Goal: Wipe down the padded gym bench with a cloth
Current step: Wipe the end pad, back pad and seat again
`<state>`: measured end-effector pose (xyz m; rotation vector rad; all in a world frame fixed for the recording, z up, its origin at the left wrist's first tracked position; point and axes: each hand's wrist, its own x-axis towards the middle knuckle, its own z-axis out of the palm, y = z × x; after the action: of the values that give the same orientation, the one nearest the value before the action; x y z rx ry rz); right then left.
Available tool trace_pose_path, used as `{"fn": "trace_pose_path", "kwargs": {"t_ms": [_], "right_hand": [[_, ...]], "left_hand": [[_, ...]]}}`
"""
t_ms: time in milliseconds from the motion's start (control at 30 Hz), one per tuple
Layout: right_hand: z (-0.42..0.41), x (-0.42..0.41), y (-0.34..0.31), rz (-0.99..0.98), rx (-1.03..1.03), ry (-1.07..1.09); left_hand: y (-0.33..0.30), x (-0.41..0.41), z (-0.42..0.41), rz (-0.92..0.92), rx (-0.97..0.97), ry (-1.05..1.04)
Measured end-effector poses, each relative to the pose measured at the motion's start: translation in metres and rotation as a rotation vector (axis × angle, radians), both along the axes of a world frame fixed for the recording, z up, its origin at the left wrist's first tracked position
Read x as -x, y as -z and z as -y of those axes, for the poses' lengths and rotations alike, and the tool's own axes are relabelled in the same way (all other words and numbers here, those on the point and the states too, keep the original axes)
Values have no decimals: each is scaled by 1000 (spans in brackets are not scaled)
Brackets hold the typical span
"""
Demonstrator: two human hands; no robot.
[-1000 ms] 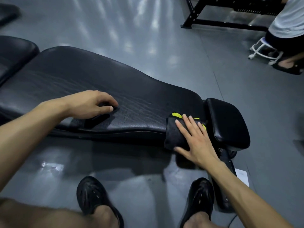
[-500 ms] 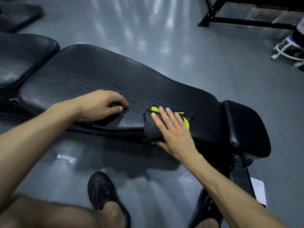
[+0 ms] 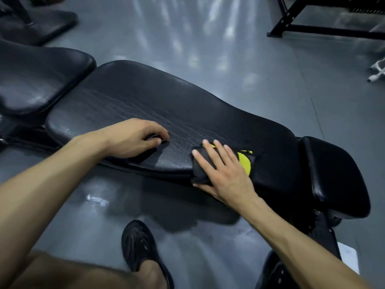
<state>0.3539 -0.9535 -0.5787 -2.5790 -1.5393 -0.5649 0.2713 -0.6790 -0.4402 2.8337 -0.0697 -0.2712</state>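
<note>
Now the right hand [image 3: 227, 174] lies flat on the cloth [image 3: 210, 165], the fingers straight and a little spread, so it presses the cloth and does not grip it. Under the palm the cloth is folded, black with a yellow part showing just beyond the knuckles, and it hangs a little over the near edge of the bench pad [image 3: 166, 113]. I think the flat hand is chosen to give wide pressure, so a large patch is rubbed in one stroke.

To the left of this hand, a short way apart, the left hand [image 3: 133, 138] rests on the same pad with the fingers curled under; it seems to hold nothing, and I cannot tell if something dark is below the fingers. Probably it props up the leaning body while the other hand works.

On the other side of the right hand, a smaller black pad [image 3: 335, 178] closes the bench end, and far past the left hand a separate seat pad [image 3: 39, 80] begins. Below both arms there is a black shoe [image 3: 139, 247] on the grey floor [image 3: 229, 59].

Compared with half a second before, the cloth and right hand have slid along the pad toward the left hand, away from the small end pad, and the left hand has stayed in its place.
</note>
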Motion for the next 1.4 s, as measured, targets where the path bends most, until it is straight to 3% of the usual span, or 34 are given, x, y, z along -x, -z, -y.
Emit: {"fn": "trace_pose_path", "kwargs": {"t_ms": [133, 400, 833, 933, 1000, 1133, 1400], "right_hand": [[-14, 4, -4, 1, -28, -58], [91, -25, 14, -5, -32, 46], [87, -6, 18, -41, -135, 47], [89, -11, 16, -52, -125, 22], [90, -12, 19, -67, -110, 23], [74, -14, 17, -8, -76, -23], [-35, 15, 1, 86, -58, -138]], "left_hand": [[-5, 5, -11, 3, -8, -96], [-6, 7, -8, -38, -13, -111], [-21, 50, -13, -43, -74, -305], [-23, 71, -22, -138, -125, -358], [-19, 84, -25, -172, -101, -366], [-6, 94, -28, -61, -12, -384], [7, 106, -51, 15, 269, -384]]}}
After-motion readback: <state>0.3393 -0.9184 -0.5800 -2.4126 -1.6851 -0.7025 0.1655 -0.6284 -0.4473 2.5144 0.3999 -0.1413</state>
